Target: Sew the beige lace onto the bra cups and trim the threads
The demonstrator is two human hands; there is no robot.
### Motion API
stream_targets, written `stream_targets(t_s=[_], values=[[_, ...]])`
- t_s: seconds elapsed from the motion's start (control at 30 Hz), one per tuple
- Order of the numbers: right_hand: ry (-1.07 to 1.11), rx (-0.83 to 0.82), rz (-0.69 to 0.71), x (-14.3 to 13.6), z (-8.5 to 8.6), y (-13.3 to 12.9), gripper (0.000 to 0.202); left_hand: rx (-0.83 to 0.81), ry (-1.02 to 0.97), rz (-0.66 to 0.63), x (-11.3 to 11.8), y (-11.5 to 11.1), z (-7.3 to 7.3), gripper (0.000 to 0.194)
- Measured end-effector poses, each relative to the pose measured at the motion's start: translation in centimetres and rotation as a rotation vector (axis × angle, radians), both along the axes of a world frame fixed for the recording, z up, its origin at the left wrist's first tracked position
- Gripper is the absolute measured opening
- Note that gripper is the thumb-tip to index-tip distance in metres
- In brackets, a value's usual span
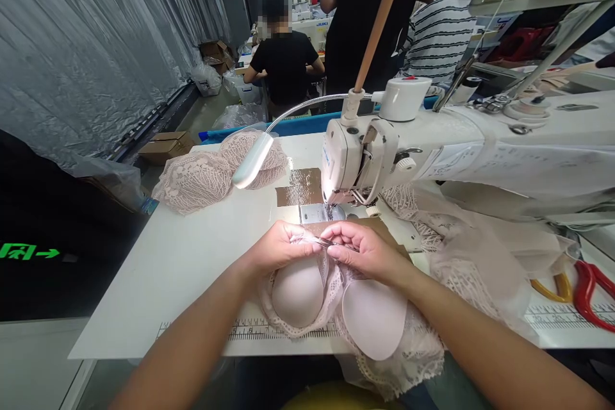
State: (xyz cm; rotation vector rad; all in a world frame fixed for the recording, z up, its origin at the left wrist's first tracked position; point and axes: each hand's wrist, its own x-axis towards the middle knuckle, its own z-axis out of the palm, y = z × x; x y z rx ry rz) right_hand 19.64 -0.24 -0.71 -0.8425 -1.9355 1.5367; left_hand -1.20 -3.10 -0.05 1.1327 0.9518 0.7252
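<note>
A pale pink lace bra (298, 295) with two smooth moulded cups lies at the table's front edge, its lace hanging partly over the side. My left hand (283, 246) pinches the bra's upper edge between thumb and fingers. Close beside it, almost touching, my right hand (358, 246) is closed on the same edge. A thin dark, shiny sliver shows between my fingertips, too small to name. Just beyond both hands stands the sewing machine (336, 160), its needle area lit above the metal plate (314, 213).
More lace cups (196, 182) lie at the back left under a bendable lamp (252, 160). Lace and mesh fabric (494, 250) is heaped at right, near red-handled scissors (589, 295) and a yellow handle (552, 287). A ruler strip (250, 331) runs along the front edge. Other people sit and stand beyond.
</note>
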Motion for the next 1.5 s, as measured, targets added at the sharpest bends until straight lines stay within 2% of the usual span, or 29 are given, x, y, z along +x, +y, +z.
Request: stream_targets(t_s=[0.23, 0.4, 0.6, 0.8, 0.93, 1.03, 1.13, 1.33, 1.43, 1.5], values=[[0.013, 0.035, -0.055, -0.7, 0.3, -0.6, 0.017, 0.005, 0.041, -0.019, 0.4, 0.0, -0.3, 0.036], [0.017, 0.058, -0.088, -0.6, 0.0, -0.4, 0.015, 0.01, 0.059, -0.034, 0.4, 0.0, -0.3, 0.042], [0.01, -0.002, -0.019, -0.1, -0.4, 0.2, 0.019, 0.001, 0.058, -0.048, 0.1, 0.2, -0.5, 0.044], [-0.013, -0.011, -0.029, -0.6, 0.0, -0.3, 0.017, 0.028, 0.067, -0.059, 0.6, 0.2, -0.9, 0.047], [0.021, -0.062, -0.058, -0.9, 0.0, -0.2, 0.017, 0.0, 0.048, -0.058, 0.7, 0.0, -0.9, 0.04], [0.052, -0.091, -0.15, -0.4, -0.3, 0.0, 0.019, -0.036, 0.013, -0.059, 0.3, 0.1, -0.4, 0.031], [0.114, -0.188, -0.191, 0.2, -0.6, 0.4, 0.027, -0.07, -0.011, -0.03, -0.4, 0.3, -0.1, 0.028], [0.082, -0.306, -0.046, 0.2, -0.5, 0.5, 0.049, -0.097, -0.054, 0.061, -1.6, 0.8, -0.4, 0.026], [-0.006, -0.29, 0.019, 0.1, 0.2, 0.2, 0.034, -0.088, -0.062, 0.072, -1.8, 0.8, -0.5, 0.027], [-0.049, -0.241, 0.003, 0.2, 0.6, 0.1, 0.021, -0.08, -0.062, 0.065, -1.9, 0.8, -0.5, 0.029]])
